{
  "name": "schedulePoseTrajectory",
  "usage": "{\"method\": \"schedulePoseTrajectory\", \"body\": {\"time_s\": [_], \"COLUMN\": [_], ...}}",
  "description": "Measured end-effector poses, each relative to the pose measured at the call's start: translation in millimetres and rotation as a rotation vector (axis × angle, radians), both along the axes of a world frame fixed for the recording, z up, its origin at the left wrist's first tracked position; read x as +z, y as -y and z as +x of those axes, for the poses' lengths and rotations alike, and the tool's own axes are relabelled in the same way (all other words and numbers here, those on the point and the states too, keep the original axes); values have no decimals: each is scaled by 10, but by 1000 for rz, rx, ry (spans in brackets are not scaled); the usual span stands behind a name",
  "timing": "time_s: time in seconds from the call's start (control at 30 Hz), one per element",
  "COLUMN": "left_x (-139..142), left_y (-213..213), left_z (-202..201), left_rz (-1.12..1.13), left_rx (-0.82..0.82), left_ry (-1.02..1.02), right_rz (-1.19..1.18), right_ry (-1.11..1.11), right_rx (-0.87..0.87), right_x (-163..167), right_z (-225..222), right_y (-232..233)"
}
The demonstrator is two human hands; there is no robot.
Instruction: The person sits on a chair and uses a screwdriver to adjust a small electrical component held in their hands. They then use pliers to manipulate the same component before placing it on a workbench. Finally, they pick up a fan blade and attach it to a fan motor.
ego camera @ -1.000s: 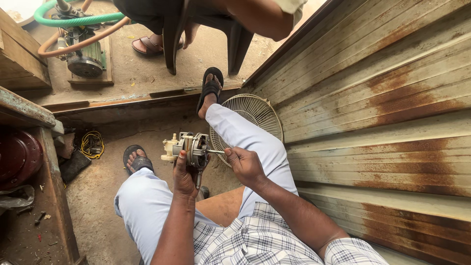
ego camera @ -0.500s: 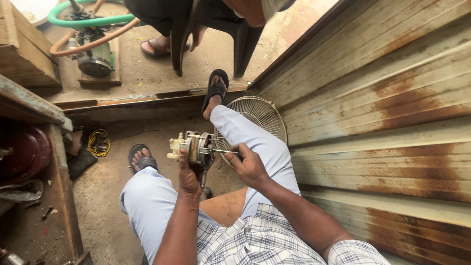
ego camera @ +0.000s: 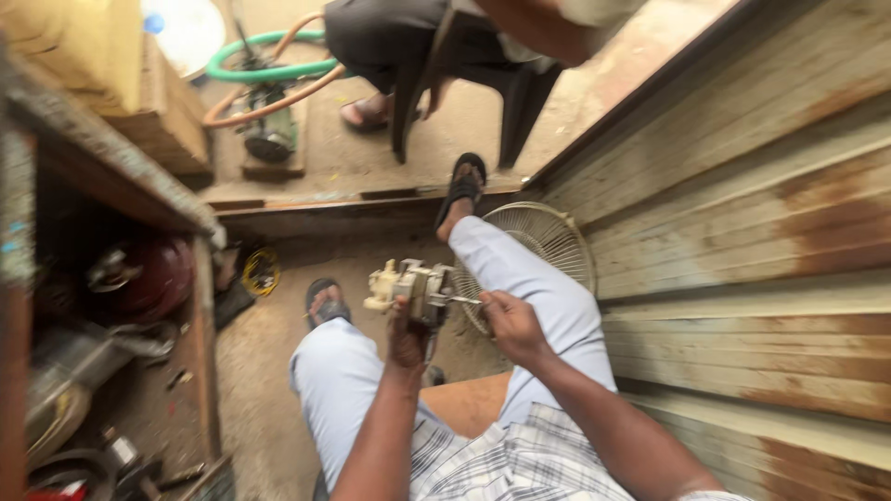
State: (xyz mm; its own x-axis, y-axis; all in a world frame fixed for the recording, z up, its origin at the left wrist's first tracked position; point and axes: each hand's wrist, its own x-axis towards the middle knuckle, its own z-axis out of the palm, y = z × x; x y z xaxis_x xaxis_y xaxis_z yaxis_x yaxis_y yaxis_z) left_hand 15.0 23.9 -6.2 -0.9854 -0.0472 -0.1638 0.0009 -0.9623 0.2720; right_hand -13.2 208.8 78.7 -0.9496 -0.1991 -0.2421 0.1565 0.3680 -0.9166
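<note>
The left hand (ego camera: 408, 341) holds a small fan motor (ego camera: 413, 286) from below, its fingers closed around the lower part of the body, so the motor stands just above the knuckles and between the person's two knees. The right hand (ego camera: 510, 325) is just beside the motor on its right side, and its fingers are pressed together and pinch a thin metal tool (ego camera: 467, 300), whose tip touches the side of the motor. Behind the right fingers a round wire fan guard (ego camera: 557, 243) leans against the rusty metal wall (ego camera: 742, 232), and beyond the left fingers a foot in a black sandal (ego camera: 324, 299) rests on the floor.
</note>
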Motion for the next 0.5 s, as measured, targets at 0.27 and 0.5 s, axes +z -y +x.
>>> {"method": "schedulePoseTrajectory", "body": {"time_s": [0.27,0.5], "left_x": [38,35], "left_y": [21,54], "left_z": [-57,-114], "left_rz": [2,18], "left_rx": [22,16], "left_ry": [52,106], "right_rz": [14,-111], "right_ry": [26,-247], "right_rx": [-47,65], "right_x": [79,156], "right_z": [-32,-14], "right_y": [66,161]}}
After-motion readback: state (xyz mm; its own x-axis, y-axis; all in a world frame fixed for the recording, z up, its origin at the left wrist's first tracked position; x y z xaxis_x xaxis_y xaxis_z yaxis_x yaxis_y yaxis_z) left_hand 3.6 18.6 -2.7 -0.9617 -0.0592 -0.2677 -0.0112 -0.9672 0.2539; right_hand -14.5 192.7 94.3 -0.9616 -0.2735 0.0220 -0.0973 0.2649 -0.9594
